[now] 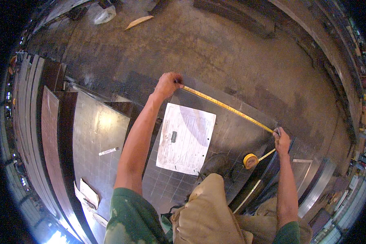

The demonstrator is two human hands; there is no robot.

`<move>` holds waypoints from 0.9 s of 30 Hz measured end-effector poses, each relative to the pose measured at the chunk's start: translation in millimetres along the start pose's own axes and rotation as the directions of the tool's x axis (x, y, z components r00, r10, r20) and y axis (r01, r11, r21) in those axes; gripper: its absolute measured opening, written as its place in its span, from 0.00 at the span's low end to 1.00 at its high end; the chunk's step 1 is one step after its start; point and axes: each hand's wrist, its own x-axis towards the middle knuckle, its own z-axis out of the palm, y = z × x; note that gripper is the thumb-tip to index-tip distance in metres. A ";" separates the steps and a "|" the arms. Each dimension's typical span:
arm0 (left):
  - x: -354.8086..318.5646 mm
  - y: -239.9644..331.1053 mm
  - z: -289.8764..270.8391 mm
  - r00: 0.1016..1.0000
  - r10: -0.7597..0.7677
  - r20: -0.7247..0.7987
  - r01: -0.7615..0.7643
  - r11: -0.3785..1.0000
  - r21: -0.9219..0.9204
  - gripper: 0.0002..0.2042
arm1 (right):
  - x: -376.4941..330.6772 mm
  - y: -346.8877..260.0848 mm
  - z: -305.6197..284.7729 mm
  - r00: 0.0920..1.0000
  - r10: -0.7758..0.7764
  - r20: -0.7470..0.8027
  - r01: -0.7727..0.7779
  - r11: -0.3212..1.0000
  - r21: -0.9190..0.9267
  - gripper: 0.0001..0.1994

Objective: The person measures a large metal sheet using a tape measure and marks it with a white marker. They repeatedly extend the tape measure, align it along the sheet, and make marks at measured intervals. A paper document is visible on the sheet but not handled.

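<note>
We see the yellow tape measure blade [227, 108] stretched along the far edge of a dark metal sheet [232, 134]. The left hand [168, 84] pinches its end at one corner; the right hand [282, 140] presses it down at the other. The yellow case [251, 161] lies just beside the right hand, near 1 paper form [186, 138].

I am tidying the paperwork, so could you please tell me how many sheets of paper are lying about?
3: a large printed sheet on the dark panel between the hands, and two small slips at lower left; more may be hidden.
</note>
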 end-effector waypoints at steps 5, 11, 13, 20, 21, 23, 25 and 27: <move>3.2 5.7 0.5 0.998 0.063 -0.012 -0.062 0.996 0.061 0.09 | 1.3 1.2 -0.2 0.999 0.033 0.027 -0.034 0.999 0.038 0.07; 1.2 4.0 -2.0 0.997 0.078 -0.010 -0.076 0.989 0.126 0.13 | 2.0 -21.3 -8.7 0.991 0.112 0.073 -0.117 0.990 0.074 0.08; -0.5 4.1 -0.9 0.996 0.084 -0.024 -0.079 0.984 0.159 0.13 | 2.3 -17.5 -7.0 0.994 0.080 0.068 -0.082 0.996 0.032 0.08; 3.5 16.0 -2.4 0.997 0.071 0.002 -0.071 0.993 0.089 0.09 | 2.2 -7.1 -6.9 0.999 0.033 0.031 -0.034 0.999 0.037 0.07; 2.3 12.2 -3.9 0.997 0.075 0.001 -0.075 0.993 0.093 0.09 | 3.2 -13.4 -6.2 1.000 -0.002 0.013 0.001 0.999 0.046 0.07; 0.0 5.2 -6.2 0.996 0.084 -0.001 -0.083 0.991 0.100 0.09 | 4.8 -24.9 -6.7 0.995 0.075 0.067 -0.077 0.997 0.020 0.07; 1.4 11.3 -7.0 0.999 0.036 0.019 -0.038 0.995 0.091 0.09 | 5.3 -24.9 -10.1 0.992 0.101 0.077 -0.102 0.995 0.005 0.07; 2.7 14.6 -7.3 0.999 0.021 0.028 -0.023 0.996 0.091 0.09 | 4.5 -22.3 -10.8 0.997 0.060 0.056 -0.061 0.998 0.015 0.07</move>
